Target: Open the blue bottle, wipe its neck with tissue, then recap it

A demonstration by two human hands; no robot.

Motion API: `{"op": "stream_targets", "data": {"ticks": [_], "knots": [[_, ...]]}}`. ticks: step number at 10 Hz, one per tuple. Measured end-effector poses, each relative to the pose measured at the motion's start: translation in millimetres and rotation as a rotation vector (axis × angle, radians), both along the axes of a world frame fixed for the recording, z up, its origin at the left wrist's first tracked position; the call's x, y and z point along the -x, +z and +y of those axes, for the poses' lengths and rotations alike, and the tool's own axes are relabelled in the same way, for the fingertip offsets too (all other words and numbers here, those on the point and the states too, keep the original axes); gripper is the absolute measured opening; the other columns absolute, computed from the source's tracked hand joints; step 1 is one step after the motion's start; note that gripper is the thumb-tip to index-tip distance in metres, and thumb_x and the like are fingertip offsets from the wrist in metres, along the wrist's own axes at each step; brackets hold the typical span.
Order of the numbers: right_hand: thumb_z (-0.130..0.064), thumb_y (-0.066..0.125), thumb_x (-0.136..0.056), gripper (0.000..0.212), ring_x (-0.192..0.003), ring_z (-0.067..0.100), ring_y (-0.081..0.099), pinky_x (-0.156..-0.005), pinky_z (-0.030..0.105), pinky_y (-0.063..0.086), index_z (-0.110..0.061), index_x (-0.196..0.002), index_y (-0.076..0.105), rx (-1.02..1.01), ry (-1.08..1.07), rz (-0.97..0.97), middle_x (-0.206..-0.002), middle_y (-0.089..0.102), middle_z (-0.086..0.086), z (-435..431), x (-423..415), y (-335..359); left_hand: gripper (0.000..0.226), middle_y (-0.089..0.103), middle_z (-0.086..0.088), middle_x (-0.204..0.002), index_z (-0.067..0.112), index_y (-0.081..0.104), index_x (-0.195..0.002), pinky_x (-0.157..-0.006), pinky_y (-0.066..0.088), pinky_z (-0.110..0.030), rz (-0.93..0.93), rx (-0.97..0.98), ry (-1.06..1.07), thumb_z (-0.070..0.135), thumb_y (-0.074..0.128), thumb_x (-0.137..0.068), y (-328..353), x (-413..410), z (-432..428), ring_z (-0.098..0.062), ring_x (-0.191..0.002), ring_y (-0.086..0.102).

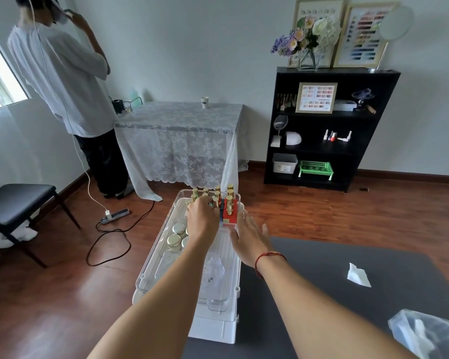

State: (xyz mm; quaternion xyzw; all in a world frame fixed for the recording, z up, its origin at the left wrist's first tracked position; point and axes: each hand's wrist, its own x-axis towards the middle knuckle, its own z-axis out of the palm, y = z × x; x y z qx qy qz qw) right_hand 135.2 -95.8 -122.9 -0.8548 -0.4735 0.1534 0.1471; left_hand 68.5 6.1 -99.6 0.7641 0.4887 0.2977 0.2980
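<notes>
Just beside left hand (202,216), blue bottle (221,221).

- I cannot read a single word, number or brand anywhere here.
- The paper cup (205,102) on the far lace-covered surface (176,117) carries a dark badge, but its lettering is too small to make out.
- The framed chart (316,97) on the top shelf of the black bookcase (384,99), far right, shows rows of tiny coloured marks, all illegible.
- The two colour charts (366,37) leaning on top of the bookcase have print too blurred to read.
- The white bin (285,164) on the bottom shelf bears a small label, also blurred.
</notes>
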Motion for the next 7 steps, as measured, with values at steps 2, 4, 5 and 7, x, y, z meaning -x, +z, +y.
{"op": "stream_targets", "data": {"ticks": [2,4,5,7], "knots": [[-0.042,0.015,-0.100,0.060,-0.148,0.022,0.002,-0.117,0.049,0.000,-0.014,-0.150,-0.007,0.003,0.006,0.005,-0.160,0.000,0.006,-1.2,1.7,4.6,0.010,0.068,-0.012,-0.072,0.007,0.066,-0.089,-0.074,0.055,-0.045,0.005,0.006,-0.029,0.005,0.065,-0.079,0.4,1.1,4.5,-0.033,-0.073,0.066],[-0.042,0.015,-0.100,0.061,-0.148,0.021,0.001,-0.118,0.049,-0.001,-0.015,-0.150,-0.009,-0.002,-0.005,0.007,-0.160,0.000,0.005,-0.8,3.3,5.5,0.011,0.070,-0.010,-0.075,0.005,0.068,-0.091,-0.073,0.057,-0.047,-0.041,0.018,-0.052,0.007,0.068,-0.081,-3.3,0.8,7.5,-0.029,-0.073,0.068],[-0.043,0.014,-0.100,0.061,-0.148,0.021,0.000,-0.117,0.049,-0.001,-0.015,-0.150,-0.008,0.017,0.000,0.000,-0.160,0.000,0.005,-0.6,2.9,6.1,0.011,0.070,-0.010,-0.077,0.006,0.068,-0.092,-0.073,0.057,-0.046,-0.040,0.016,-0.049,0.008,0.069,-0.081,-4.5,1.2,7.6,-0.029,-0.074,0.068],[-0.045,0.013,-0.099,0.062,-0.148,0.022,0.003,-0.117,0.049,-0.002,-0.014,-0.150,-0.005,-0.022,-0.038,0.028,-0.160,0.001,0.006,0.7,3.7,3.9,0.015,0.057,-0.003,-0.054,0.011,0.057,-0.067,-0.059,0.047,-0.031,-0.038,-0.004,-0.020,0.012,0.067,-0.078,-3.5,5.7,1.6,-0.024,-0.051,0.051]]}}
